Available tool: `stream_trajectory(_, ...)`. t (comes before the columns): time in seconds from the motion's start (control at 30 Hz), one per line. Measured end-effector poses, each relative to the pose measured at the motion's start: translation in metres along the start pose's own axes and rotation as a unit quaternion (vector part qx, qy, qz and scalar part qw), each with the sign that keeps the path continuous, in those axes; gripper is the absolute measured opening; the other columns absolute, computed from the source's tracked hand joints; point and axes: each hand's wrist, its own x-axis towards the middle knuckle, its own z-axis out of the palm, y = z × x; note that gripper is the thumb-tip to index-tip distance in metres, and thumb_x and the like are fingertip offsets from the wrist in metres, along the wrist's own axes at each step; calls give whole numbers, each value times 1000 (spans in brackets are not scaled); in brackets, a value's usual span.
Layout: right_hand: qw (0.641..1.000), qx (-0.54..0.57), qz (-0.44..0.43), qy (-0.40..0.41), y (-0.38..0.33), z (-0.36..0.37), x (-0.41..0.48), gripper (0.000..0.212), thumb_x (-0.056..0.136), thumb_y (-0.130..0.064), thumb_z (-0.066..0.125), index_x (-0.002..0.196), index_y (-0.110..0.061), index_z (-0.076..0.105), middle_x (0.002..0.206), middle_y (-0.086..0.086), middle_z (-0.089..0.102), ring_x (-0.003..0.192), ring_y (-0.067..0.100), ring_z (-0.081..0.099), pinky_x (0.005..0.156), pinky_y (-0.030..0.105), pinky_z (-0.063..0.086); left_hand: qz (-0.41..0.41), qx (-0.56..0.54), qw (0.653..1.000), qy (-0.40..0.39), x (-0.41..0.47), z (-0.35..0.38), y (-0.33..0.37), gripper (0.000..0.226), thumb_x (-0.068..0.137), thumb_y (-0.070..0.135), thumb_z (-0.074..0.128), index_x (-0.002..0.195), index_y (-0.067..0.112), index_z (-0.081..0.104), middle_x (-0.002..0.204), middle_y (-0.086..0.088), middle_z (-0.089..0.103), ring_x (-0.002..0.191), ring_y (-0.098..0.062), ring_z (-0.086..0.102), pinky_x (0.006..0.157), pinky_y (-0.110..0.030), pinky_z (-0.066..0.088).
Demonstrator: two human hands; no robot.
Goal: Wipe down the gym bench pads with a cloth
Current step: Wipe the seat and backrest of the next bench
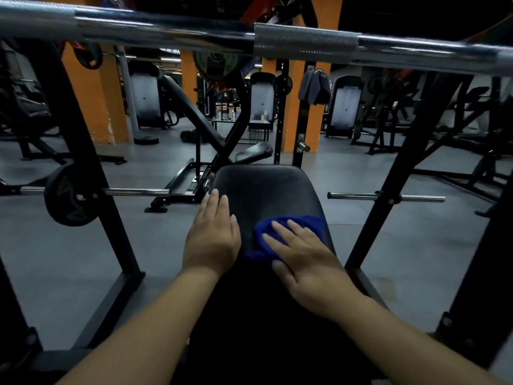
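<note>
The right hand (305,262) lies flat, fingers straight and spread, pressing a crumpled deep-blue cloth (315,222) onto the black, faintly shiny pad (263,190). At its 9 o'clock the left hand (213,234) rests flat, fingers together, on the pad's edge.

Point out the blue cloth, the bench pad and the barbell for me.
blue cloth (312,221), head view, its bare upper right edge.
bench pad (263,187), head view, bare far top surface.
barbell (305,41), head view, knurled middle section.
</note>
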Motion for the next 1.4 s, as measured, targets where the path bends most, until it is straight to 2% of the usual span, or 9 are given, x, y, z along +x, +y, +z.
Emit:
stream_trajectory(0.2,986,-18,168,16,6,4,27,57,101,-46,25,156,-32,23,167,-3,10,153,22,7,123,39,3,-55,-26,995,-81,-17,-20,13,58,93,25,33,129,-13,56,139,-31,52,129,-47,52,105,-55,41)
stream_trajectory(0.3,999,-1,32,7,-24,10,12,72,88,-54,9,154,-34,30,165,-6,16,152,21,9,122,39,2,-59,-32,994,-85,-24,-35,23,57,97,26,34,145,-4,44,156,-22,35,146,-36,34,119,-41,27)
stream_trajectory(0.43,986,164,37,16,-19,-1,1,68,94,-32,49,156,-35,22,161,-9,29,148,13,20,123,31,15,-21,-126,990,-64,-35,-50,41,61,92,25,32,150,10,42,161,-8,32,149,-25,28,122,-29,10)
stream_trajectory(0.6,848,512,137,4,-34,-14,23,65,97,0,43,152,-30,27,146,-6,46,128,8,45,100,12,40,-97,-249,957,-115,-40,-69,59,51,102,41,32,151,30,40,159,10,35,144,-5,29,116,-20,18)
stream_trajectory(0.8,958,141,157,193,9,20,-20,40,96,-21,41,134,-13,53,140,7,52,129,25,47,109,39,40,73,2,974,-215,-59,-55,69,76,87,74,24,154,39,28,166,2,17,153,-22,11,122,-39,4)
stream_trajectory(0.97,955,107,137,241,8,36,-18,39,98,-28,38,133,-12,48,146,10,43,129,32,46,101,48,47,14,52,984,-168,-43,-47,42,62,91,52,34,139,18,57,143,-12,56,131,-32,53,106,-50,43)
stream_trajectory(1.13,955,114,137,238,12,39,-18,45,96,-36,25,126,-11,49,143,8,42,126,32,46,99,49,47,-100,12,971,-217,46,-39,65,62,100,38,34,158,23,20,165,-17,15,152,-34,12,122,-44,11)
stream_trajectory(1.3,950,116,138,253,15,40,-16,43,94,-31,26,123,-7,48,140,12,43,127,33,44,99,46,44,78,51,968,-234,-23,-55,63,66,92,51,23,156,35,27,166,-11,14,153,-30,13,124,-38,12)
stream_trajectory(1.4,950,119,144,250,9,36,-16,35,96,-25,30,122,-8,47,139,11,42,127,30,41,96,45,43,25,115,966,-229,-62,-77,40,80,87,61,4,157,29,26,166,-14,15,153,-31,13,122,-41,15)
